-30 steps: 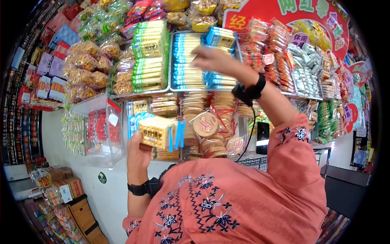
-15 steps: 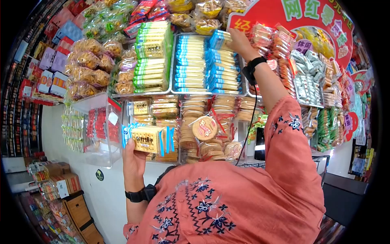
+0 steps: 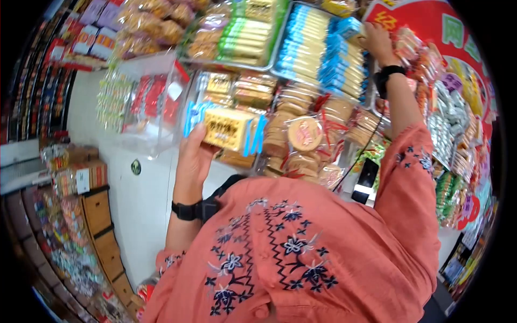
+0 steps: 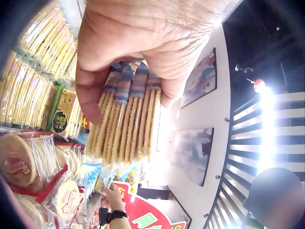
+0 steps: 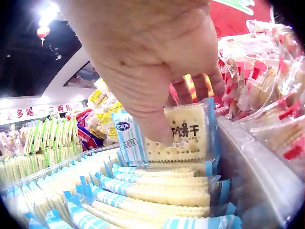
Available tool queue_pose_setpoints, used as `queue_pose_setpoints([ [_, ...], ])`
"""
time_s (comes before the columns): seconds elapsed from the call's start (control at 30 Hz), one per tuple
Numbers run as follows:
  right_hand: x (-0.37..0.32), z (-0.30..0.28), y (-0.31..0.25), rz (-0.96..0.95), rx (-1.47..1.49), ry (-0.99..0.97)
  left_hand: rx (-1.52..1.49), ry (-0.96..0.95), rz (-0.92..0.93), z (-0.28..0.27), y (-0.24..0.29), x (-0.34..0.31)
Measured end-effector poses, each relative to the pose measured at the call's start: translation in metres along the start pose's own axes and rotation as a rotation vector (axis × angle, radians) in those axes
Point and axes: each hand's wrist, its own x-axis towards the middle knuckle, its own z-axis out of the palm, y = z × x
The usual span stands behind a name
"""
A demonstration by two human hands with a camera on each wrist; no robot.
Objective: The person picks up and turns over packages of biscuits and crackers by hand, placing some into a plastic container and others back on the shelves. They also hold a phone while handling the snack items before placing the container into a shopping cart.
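Note:
My left hand (image 3: pixel 195 156) holds a small stack of blue-and-clear cracker packs (image 3: pixel 225 128) above the lower bins; in the left wrist view the thumb and fingers (image 4: pixel 90 95) grip several packs (image 4: pixel 126 124) side by side. At the back right of the blue-pack tray, my right hand (image 3: pixel 378 43) reaches to the end of a row. The right wrist view shows the thumb of the right hand (image 5: pixel 147 71) on the front of an upright cracker pack (image 5: pixel 186 136), its fingers behind the pack. More packs (image 5: pixel 157 191) lie in rows in front of it.
Green cracker packs (image 3: pixel 245 40) fill the tray to the left. Round biscuits (image 3: pixel 305 133) lie in lower bins, with a clear plastic box (image 3: pixel 153 134) beside them. A phone (image 3: pixel 367 177) lies near the right sleeve, and a dark cord runs down from the right wrist.
The head view has turned, so the display sits higher and tilted. My right hand went from above the tray's middle to its back right end. My left hand still holds its packs.

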Motion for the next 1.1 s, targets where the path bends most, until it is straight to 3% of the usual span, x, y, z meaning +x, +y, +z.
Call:
queue_pose_setpoints([
  [0.1,-0.004,0.005,0.007,-0.051,0.011,-0.001,-0.009,0.059,0.058,0.019,0.005,-0.003],
  [0.2,-0.001,0.002,0.004,0.034,0.082,-0.117,0.04,0.071,0.075,0.018,0.006,-0.006],
  [0.43,-0.003,-0.021,-0.01,-0.089,0.213,0.014,0.124,0.086,0.109,0.015,0.012,-0.017],
  [0.53,-0.011,-0.057,-0.027,0.077,0.417,-0.114,0.128,0.11,0.122,0.01,0.016,-0.02],
  [0.67,-0.025,-0.087,-0.031,0.126,0.792,-0.103,0.144,0.077,0.152,-0.005,0.034,-0.019],
  [0.8,-0.065,-0.18,-0.092,0.26,1.057,-0.226,0.202,0.055,0.208,-0.041,0.089,-0.015],
  [0.9,-0.09,-0.22,-0.137,0.213,1.11,-0.251,0.285,0.057,0.316,-0.057,0.146,-0.005],
  [1.0,-0.111,-0.257,-0.197,0.21,1.279,-0.267,0.496,0.0,0.279,-0.093,0.197,0.019],
  [1.1,-0.121,-0.252,-0.231,0.182,1.343,-0.32,0.529,0.003,0.224,-0.124,0.219,0.053],
])
